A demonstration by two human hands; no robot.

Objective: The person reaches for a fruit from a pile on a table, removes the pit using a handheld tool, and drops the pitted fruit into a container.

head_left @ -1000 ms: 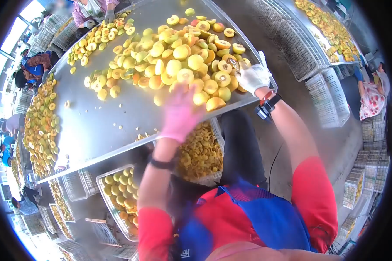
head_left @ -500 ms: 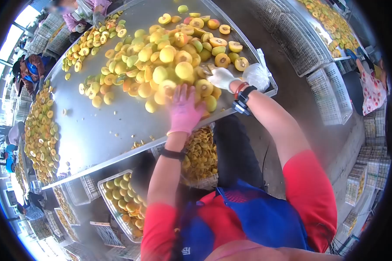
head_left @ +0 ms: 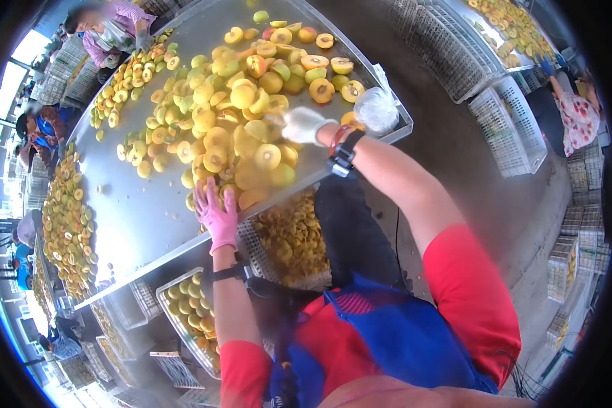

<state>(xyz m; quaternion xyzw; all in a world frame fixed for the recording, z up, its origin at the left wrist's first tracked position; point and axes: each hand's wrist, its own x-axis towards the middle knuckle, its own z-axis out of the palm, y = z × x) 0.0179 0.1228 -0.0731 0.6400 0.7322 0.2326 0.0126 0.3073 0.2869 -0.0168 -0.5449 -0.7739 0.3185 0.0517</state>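
A large heap of halved yellow peaches, several with the pit cavity showing, lies on the metal table. My left hand, in a pink glove, is at the heap's near edge with fingers spread, touching the fruit there. My right hand, in a white glove, hovers over the heap's right side. Its fingers are curled and smeared by motion; what they hold is too blurred to make out. Beneath the right hand, some fruit halves near the table edge are also blurred.
A clear plastic bag sits at the table's right corner. Below the near edge stand a crate of fruit pieces and a crate of whole fruit. White crates stand on the right. Co-workers work across the table.
My left hand has moved left and toward me along the heap's edge. My right hand has moved left over the fruit. Peach halves have shifted to the near edge.
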